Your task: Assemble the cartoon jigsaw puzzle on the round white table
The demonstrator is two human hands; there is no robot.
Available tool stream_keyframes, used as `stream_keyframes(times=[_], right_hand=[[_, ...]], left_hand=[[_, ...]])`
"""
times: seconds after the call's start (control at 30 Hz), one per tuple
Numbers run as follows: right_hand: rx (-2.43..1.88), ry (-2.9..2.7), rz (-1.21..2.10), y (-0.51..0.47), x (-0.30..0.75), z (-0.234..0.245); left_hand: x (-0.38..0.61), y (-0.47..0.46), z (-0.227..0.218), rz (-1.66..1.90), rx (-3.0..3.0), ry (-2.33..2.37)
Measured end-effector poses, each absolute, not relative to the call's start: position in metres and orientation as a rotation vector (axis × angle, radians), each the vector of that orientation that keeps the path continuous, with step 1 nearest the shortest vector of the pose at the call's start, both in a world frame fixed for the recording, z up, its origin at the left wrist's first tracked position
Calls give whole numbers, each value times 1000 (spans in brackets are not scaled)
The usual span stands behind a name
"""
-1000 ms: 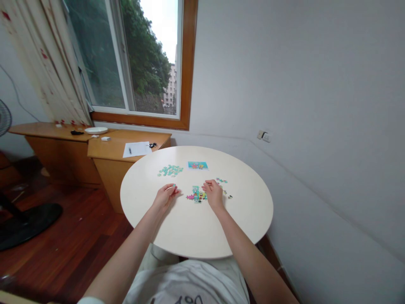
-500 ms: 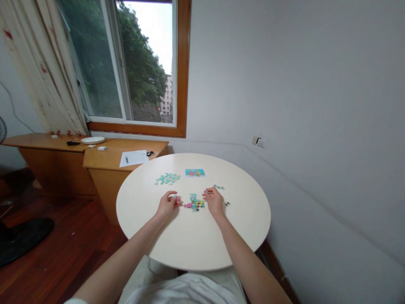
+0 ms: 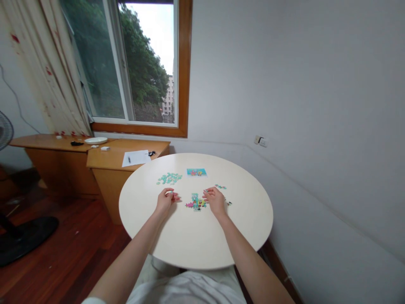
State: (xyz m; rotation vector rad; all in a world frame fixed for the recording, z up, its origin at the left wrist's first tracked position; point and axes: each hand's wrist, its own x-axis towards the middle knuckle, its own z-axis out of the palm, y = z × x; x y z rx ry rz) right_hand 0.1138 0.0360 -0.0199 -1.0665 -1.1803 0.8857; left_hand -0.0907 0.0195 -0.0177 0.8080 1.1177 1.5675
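Note:
A partly joined jigsaw puzzle (image 3: 195, 202) with pink, teal and yellow cartoon parts lies on the round white table (image 3: 190, 245). Left of it, my left hand (image 3: 165, 200) is raised a little, pinching a small puzzle piece (image 3: 171, 192) between thumb and forefinger. My right hand (image 3: 215, 200) hovers at the puzzle's right edge, its fingertips closed on a tiny piece that is mostly hidden. Beyond the puzzle lies a picture card (image 3: 196, 172) with cartoon figures on blue. Loose teal pieces (image 3: 170, 178) are heaped at the back left.
Several loose pieces (image 3: 220, 186) lie behind my right hand, and a few dark ones (image 3: 228, 203) to its right. A wooden desk (image 3: 104, 158) with paper (image 3: 136, 158) and a white plate (image 3: 96, 140) stands at the left. A fan (image 3: 5, 131) stands further left.
My left hand has lifted slightly and drawn left, away from the puzzle, with a piece in its fingers. My right hand has hardly moved. The view has shifted slightly.

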Motion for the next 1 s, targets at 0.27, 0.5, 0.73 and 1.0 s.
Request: stream_keyframes(times=[0.27,0.5,0.73,1.0], right_hand=[[-1076,-1199,846,36,119,-20],[-1114,-1160,865,38,120,-21],[-1121,-1144,884,39,122,-23],[-1125,-1161,837,42,123,-28]], left_hand=[[-96,16,-12,1599,805,1120],[-98,15,-10,1621,826,1162],[-99,14,-8,1617,828,1188],[-99,14,-8,1610,826,1211]])
